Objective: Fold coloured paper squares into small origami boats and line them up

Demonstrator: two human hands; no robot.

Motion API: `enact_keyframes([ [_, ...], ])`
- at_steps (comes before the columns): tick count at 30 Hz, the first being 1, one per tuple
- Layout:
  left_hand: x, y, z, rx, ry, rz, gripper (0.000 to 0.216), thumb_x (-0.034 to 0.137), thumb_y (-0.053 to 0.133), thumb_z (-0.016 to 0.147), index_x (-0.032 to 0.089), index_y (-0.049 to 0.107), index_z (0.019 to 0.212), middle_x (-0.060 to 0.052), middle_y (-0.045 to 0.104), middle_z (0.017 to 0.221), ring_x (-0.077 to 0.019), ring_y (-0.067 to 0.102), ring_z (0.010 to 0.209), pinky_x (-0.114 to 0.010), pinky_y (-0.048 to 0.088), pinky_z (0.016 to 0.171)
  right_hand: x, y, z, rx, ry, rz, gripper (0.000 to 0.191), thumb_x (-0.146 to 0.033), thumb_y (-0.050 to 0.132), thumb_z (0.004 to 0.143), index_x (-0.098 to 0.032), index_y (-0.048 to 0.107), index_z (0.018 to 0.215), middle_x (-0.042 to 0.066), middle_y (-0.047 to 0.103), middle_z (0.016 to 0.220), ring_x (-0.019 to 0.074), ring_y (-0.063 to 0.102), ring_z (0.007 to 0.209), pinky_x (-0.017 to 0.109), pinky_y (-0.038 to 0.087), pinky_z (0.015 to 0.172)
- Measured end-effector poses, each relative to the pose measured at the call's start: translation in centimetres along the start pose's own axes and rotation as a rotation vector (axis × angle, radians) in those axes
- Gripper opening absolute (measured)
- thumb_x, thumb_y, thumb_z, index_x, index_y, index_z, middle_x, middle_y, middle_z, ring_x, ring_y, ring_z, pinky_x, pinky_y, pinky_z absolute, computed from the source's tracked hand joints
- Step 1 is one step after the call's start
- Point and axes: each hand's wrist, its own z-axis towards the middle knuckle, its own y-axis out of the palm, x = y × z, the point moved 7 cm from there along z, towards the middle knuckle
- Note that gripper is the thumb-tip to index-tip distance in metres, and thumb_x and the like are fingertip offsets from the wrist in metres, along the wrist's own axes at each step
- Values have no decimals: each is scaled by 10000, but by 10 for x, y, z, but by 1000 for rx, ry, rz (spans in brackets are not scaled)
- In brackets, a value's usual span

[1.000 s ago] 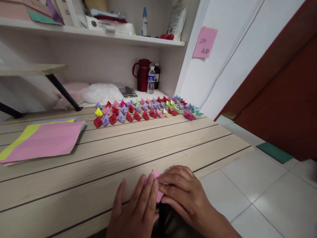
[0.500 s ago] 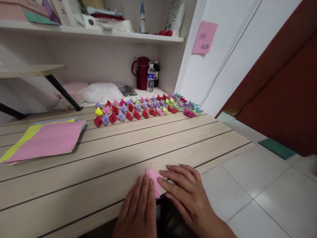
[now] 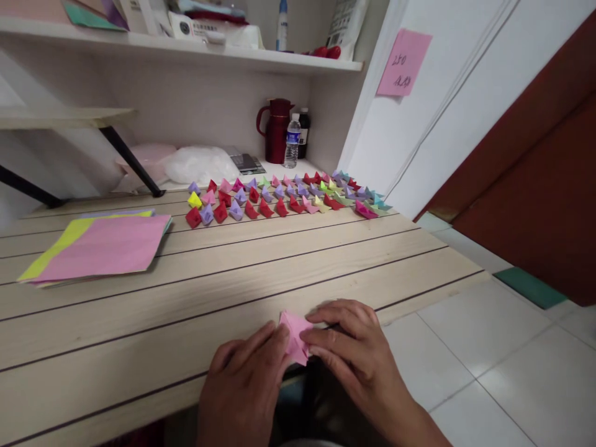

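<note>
A small folded piece of pink paper (image 3: 296,338) is at the table's front edge, between my two hands. My left hand (image 3: 244,379) grips its left side, with the fingertips on top and the thumb mostly hidden. My right hand (image 3: 356,347) has its right side between thumb and fingers. Part of the paper lies over the edge of the table. Farther back, several folded paper boats (image 3: 265,208) in red, purple, pink, yellow, green and blue stand in rows.
On the left lies a stack of coloured paper sheets (image 3: 107,245), pink on top. A dark red jug (image 3: 278,133) and a water bottle (image 3: 292,141) stand at the back beneath a white shelf (image 3: 279,59). A black-legged stand (image 3: 133,162) is at the back left.
The pink paper has lifted a little and shows a wider, partly opened shape. My left fingers have gone from lying flat on it to gripping its side. The view has shifted slightly.
</note>
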Motion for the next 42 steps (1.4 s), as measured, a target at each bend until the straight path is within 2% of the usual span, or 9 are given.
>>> enact_keyframes([
  [4,0,0,0,-12,-2,-1,205,215,526,949,227,673,1091,61,771,1044,-108,703,974,-277,453,781,0,2,1,45,8,-16,215,-194,617,927,-310,697,1090,20,690,1045,218,610,1005,428,432,889],
  [13,2,3,-1,-6,-62,-11,201,202,518,939,260,696,1012,69,757,1092,-113,682,987,-289,462,799,-4,4,-3,113,-50,-7,138,-202,631,916,-299,719,960,5,719,1028,240,608,1060,483,406,970],
  [17,3,3,-1,-23,-57,30,191,211,532,935,253,693,1031,66,739,1148,-109,674,990,-280,458,800,-10,8,-5,106,-88,-17,212,-201,622,923,-319,699,1082,-14,742,969,227,633,1022,508,366,1041],
  [23,-1,7,-6,-105,72,91,243,237,516,936,284,675,1114,87,675,1265,-105,654,1045,-296,426,845,-9,10,-15,-2,-210,-52,362,-184,591,937,-250,589,1294,31,719,1142,230,600,1128,462,387,1025],
  [25,1,11,-10,-121,95,121,251,256,530,929,298,667,1135,100,664,1280,-105,650,1049,-307,404,878,-7,10,-17,-31,-230,-47,378,-219,538,968,-222,544,1346,57,696,1201,231,582,1167,442,405,1007],
  [28,2,16,-17,-64,15,134,247,238,518,931,290,671,1119,88,702,1221,-128,654,1038,-341,383,895,-4,13,-15,-77,-213,-111,468,-373,448,1007,-185,452,1434,96,620,1335,256,530,1253,450,404,1016],
  [32,5,21,-26,7,-85,112,275,184,461,941,278,685,1071,63,737,1153,-154,657,1040,-354,386,880,-9,21,-9,-173,-274,-279,626,-566,518,930,-220,448,1447,61,554,1427,316,433,1352,511,335,1083],
  [36,8,20,-23,-25,7,155,275,200,525,912,235,658,1150,51,734,1164,-132,659,1042,-312,402,856,-10,21,-6,-200,-226,-327,574,-471,600,916,-250,465,1428,36,556,1426,295,452,1337,517,320,1093],
  [42,2,14,-16,-51,-17,203,308,231,512,931,150,600,1216,-17,770,1031,-123,681,958,-288,424,820,-4,16,-11,-158,-108,-171,433,-273,486,983,-191,431,1404,85,616,1349,231,463,1338,476,296,1108],
])
